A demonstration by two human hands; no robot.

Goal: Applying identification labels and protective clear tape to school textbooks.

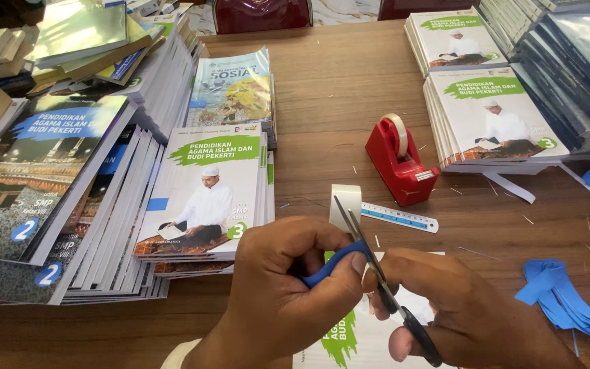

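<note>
Two hands at tabletop's near edge: right hand (472,321) grips scissors (377,273), blades closing on white paper strip (345,203); left hand (288,287) pinches blue strip (332,263). Paper likely light, floppy, best held near cut. Red tape dispenser (401,160) mid-table. White-green book stacks (206,195) left, right. Blue scraps (565,301) right edge.

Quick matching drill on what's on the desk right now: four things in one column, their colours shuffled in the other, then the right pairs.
Things:
1. tape dispenser
2. ruler
3. paper scraps at the right edge
4. scissors in the hands

Colours:
A. blue and black handles
B. red
C. blue
D. white with a light blue band

Pairs: 1-B, 2-D, 3-C, 4-A
</note>
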